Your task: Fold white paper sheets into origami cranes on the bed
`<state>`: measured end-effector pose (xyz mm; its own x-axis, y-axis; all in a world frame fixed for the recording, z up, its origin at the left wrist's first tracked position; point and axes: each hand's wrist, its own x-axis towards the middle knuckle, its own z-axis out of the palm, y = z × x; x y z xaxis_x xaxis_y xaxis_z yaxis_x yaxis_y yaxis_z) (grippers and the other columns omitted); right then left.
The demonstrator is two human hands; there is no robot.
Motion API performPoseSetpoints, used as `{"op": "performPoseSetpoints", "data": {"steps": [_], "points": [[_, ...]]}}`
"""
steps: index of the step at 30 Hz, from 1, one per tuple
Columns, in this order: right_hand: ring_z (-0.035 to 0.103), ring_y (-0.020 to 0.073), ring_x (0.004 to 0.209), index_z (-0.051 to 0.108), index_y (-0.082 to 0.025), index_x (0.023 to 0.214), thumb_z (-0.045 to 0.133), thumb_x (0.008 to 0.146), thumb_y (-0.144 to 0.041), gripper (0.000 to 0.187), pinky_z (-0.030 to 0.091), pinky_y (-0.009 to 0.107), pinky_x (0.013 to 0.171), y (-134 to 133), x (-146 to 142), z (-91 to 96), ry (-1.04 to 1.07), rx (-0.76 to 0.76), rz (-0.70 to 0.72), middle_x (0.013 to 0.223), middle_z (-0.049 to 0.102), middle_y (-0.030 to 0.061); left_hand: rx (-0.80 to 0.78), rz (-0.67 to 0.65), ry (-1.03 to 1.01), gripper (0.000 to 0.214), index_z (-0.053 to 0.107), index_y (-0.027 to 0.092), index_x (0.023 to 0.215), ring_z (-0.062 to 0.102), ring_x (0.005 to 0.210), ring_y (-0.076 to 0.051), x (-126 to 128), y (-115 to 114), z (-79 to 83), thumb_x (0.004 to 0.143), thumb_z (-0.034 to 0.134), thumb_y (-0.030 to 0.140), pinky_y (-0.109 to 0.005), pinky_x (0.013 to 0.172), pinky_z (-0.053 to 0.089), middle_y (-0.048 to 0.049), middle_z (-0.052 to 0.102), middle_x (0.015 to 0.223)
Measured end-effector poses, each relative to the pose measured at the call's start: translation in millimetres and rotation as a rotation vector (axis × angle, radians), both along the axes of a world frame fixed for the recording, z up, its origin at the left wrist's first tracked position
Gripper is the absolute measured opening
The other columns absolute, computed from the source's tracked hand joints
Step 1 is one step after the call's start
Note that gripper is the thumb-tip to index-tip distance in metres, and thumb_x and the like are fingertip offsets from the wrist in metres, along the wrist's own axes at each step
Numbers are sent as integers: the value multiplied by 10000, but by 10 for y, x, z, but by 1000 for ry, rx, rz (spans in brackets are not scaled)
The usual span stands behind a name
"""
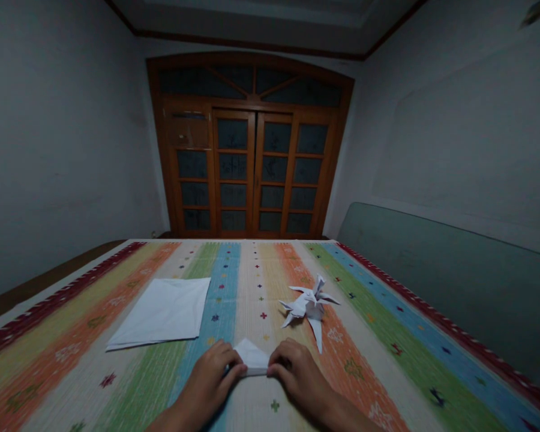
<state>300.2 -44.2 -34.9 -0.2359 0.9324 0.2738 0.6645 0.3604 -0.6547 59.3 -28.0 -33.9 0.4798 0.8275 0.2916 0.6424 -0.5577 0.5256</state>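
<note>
Low in the middle: that's where the folded paper [252, 356] is, just in front of me over the striped cloth [255, 408], one point aimed away from me and the long flat edge on my side. Can't tell if its underside is fully touching the cloth.
Left hand [218, 366]: thumb and finger together, pinched on the left corner, thumb on the near side. The other fingers are curled, so no idea exactly where those tips sit.
Right hand [296, 367]: same deal mirrored, thumb and finger clamped on the right corner, the rest tucked in.
Weight: gotta be next to nothing, I'd say, so fingertips are plenty.
Feel: looks like thin plain paper, so probably bendy out flat but stiffer along the near edge, where the layers seem to stack up. Not very slippery, I'd guess.
Fragile bits: imo the far point and the corners, easy to crumple or tear if you squeeze or tug.
Best hold: both ends of that near edge, light pinch, keep off the point.
Sheets [164, 313]: a white pile, flat on the cloth off to the left, past my left hand.
Pointy piece [312, 307]: white folded paper with spikes, beyond my right hand. One figure or two tangled, can't tell.
</note>
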Motion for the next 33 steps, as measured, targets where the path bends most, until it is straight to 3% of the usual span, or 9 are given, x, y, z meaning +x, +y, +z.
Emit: {"op": "performPoseSetpoints", "data": {"steps": [9,13,17,23,28,33], "points": [[655,214,838,771,-176,785,799,761,-50,132,450,286,773,54,-17,-31,39,-67,-59,831,739,28,-79,119,17,72,682,186,813,606,747,-231,64,76,10,881,684,208,-329,725,440,-15,661,754],[652,229,861,772,-177,873,805,725,-38,205,450,294,776,78,-6,-35,24,-74,-88,862,728,36,-92,121,9,65,684,181,800,621,779,-241,18,108,68,859,708,169,-338,749,457,-21,660,772],[655,254,914,773,-159,1003,815,702,-55,321,464,322,827,98,13,-43,17,-90,-111,945,728,69,-59,66,-15,75,715,209,874,637,943,-263,-7,90,88,888,682,144,-368,865,482,-53,686,942],[641,281,985,824,-178,904,827,735,-146,172,447,357,875,86,-25,-75,55,-121,-112,956,733,78,48,-79,-55,267,727,244,903,569,1219,-312,-20,38,30,861,581,25,-465,1053,429,-89,639,1295],[624,275,999,847,-209,845,817,754,-126,126,426,365,900,66,-82,-65,73,-130,-127,928,735,63,-6,-120,-59,147,696,215,884,619,1075,-280,15,14,88,871,629,85,-403,957,482,-77,689,1099],[629,262,987,852,-221,869,792,801,-110,143,444,351,885,51,-75,-60,69,-114,-78,929,728,67,-60,-151,-46,96,701,209,865,635,999,-242,23,-14,119,853,675,117,-338,895,494,-57,682,1062]]}}
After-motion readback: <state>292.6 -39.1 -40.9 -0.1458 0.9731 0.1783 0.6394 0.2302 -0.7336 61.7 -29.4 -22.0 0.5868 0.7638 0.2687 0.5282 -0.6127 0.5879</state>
